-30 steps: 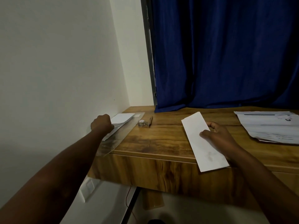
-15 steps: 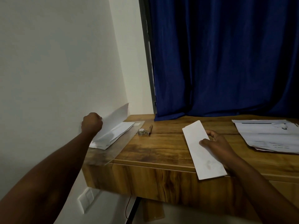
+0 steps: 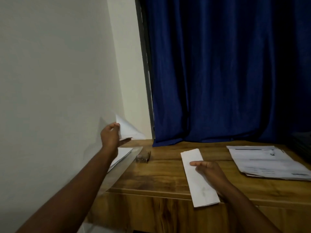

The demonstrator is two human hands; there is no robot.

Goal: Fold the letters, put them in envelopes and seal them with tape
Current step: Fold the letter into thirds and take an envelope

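My left hand [image 3: 110, 136] grips a white envelope [image 3: 128, 130] and holds it in the air near the wall, above the stack of white envelopes [image 3: 121, 154] at the desk's left end. A folded white letter [image 3: 198, 179] lies lengthwise on the wooden desk [image 3: 161, 179], its near end over the front edge. My right hand [image 3: 208, 170] rests on its right side, fingers pressing it flat. A small roll of tape [image 3: 141, 158] sits beside the stack.
A dark pen [image 3: 148, 155] lies next to the tape. A pile of printed sheets [image 3: 267, 161] covers the desk's right end. A blue curtain [image 3: 227, 69] hangs behind the desk, and a white wall [image 3: 53, 81] closes off the left side.
My left hand has lifted one envelope off the stack and raised it up and rightward. My right hand stays on the folded letter. The camera has tilted up.
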